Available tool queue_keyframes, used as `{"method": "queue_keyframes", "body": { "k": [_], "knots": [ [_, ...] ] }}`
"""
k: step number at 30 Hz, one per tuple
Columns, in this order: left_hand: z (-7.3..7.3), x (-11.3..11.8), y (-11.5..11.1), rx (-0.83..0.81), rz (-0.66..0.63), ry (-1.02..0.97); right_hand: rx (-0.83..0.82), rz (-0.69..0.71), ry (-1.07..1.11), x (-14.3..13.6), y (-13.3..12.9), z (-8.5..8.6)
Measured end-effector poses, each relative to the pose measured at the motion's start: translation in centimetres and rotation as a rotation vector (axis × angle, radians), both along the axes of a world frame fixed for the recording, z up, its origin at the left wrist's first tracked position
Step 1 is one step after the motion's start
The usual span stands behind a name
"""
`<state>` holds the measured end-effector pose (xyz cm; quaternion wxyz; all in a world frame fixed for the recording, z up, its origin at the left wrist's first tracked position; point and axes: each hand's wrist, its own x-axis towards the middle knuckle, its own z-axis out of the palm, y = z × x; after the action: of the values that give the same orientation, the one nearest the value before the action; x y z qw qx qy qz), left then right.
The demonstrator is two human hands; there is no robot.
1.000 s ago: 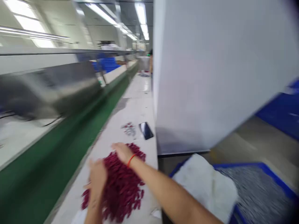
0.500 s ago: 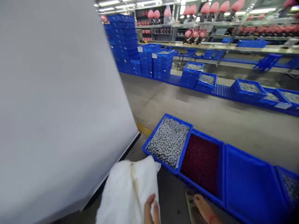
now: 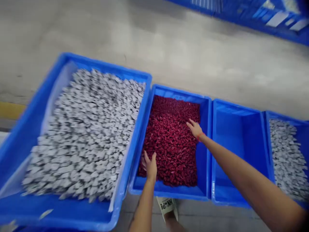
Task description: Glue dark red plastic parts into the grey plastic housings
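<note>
A blue bin holds a heap of small dark red pieces, too small to make out in kind. At the near left side of the heap is my left hand, thumb and fingers apart, its fingertips at the red pieces. My right hand, with a red band at the wrist, reaches over the far right part of the same heap with fingers spread. Neither hand shows anything held. Whether the fingertips press into the pieces I cannot tell.
Left stands a larger-looking blue bin of small grey-white pieces, lined with white sheet. An empty blue bin adjoins on the right, then another with grey pieces. My shoe is below. More blue crates stand across the floor.
My view has swung down and right onto the bins. Both hands have moved to the red pieces, the left away from the white cloth-like sack. The sack and white panel have left view.
</note>
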<state>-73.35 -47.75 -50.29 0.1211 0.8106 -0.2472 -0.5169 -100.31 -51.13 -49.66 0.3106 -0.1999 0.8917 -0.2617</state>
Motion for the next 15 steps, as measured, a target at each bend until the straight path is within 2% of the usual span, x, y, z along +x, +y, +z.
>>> {"method": "queue_keyframes", "body": {
  "k": [1,3,6,10,15],
  "knots": [
    [-1.8,-0.8,-0.8,0.041,0.028,-0.054,0.014,0.02,0.008,0.0,-1.3,-2.0],
    [-4.3,-2.2,-1.5,0.109,0.097,-0.151,0.03,0.051,0.013,1.8,-3.0,-5.5],
    [-6.3,-3.8,-1.1,0.129,0.188,-0.216,0.021,0.069,-0.007,6.9,-2.7,-8.3],
    [-6.7,-4.9,0.7,0.006,0.271,-0.096,-0.034,0.083,-0.149,12.2,1.1,-9.0],
    [-6.3,-6.3,2.1,-0.112,0.397,0.149,-0.112,0.035,-0.442,13.9,5.2,-9.2]
  ]
}}
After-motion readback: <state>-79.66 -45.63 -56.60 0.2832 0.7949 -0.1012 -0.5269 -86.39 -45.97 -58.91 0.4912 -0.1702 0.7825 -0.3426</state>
